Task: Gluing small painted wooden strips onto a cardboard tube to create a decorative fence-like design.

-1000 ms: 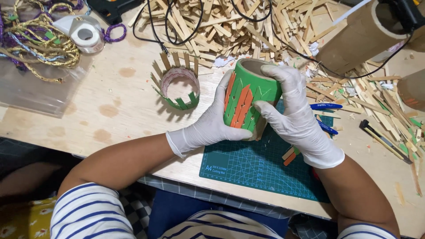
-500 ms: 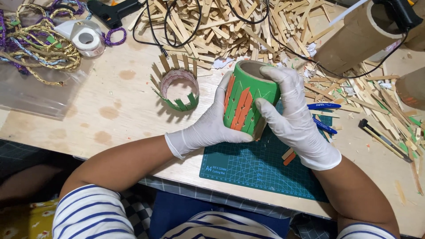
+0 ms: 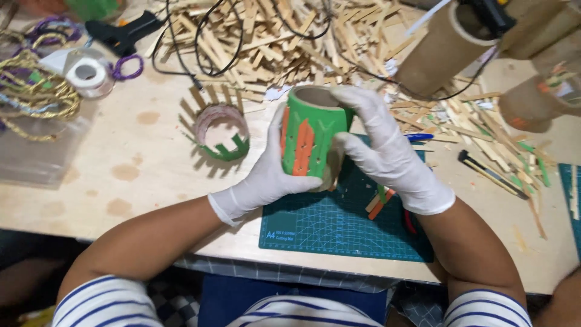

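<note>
Both gloved hands — left hand (image 3: 266, 178), right hand (image 3: 387, 154) — clasp the green tube (image 3: 311, 142) above the cutting mat (image 3: 339, 227). Several orange and green sticks already line its side; many loose wooden sticks (image 3: 272, 48) remain piled on the tabletop (image 3: 121, 181).

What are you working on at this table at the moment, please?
A person in white gloves holds a green cardboard tube with orange sticks glued on it above a green cutting mat. The left hand wraps its side; the right hand steadies the rim. A smaller stick-trimmed ring and a pile of wooden sticks lie nearby.
</note>
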